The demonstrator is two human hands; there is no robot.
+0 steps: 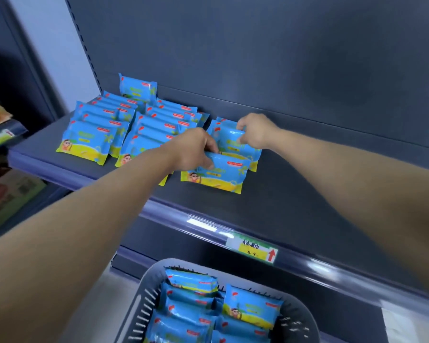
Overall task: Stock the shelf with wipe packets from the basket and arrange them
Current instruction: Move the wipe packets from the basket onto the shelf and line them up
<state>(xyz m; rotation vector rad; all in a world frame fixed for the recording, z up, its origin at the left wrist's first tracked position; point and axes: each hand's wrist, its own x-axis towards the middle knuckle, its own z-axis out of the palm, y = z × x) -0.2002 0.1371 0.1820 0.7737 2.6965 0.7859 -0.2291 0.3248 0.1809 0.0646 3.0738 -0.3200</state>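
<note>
2 rows of wipe packets (102,129) line the shelf (307,184). In a 3rd, the left hand (196,149) grips the front packet (216,174) and the right hand (256,131) pinches the packet behind (233,142). The basket (144,300) holds several more.

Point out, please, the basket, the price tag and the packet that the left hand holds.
basket (149,278): head view, on its grey left rim.
price tag (253,249): head view, on its yellow middle.
packet (218,175): head view, on its blue front, below the left hand (193,149).
</note>
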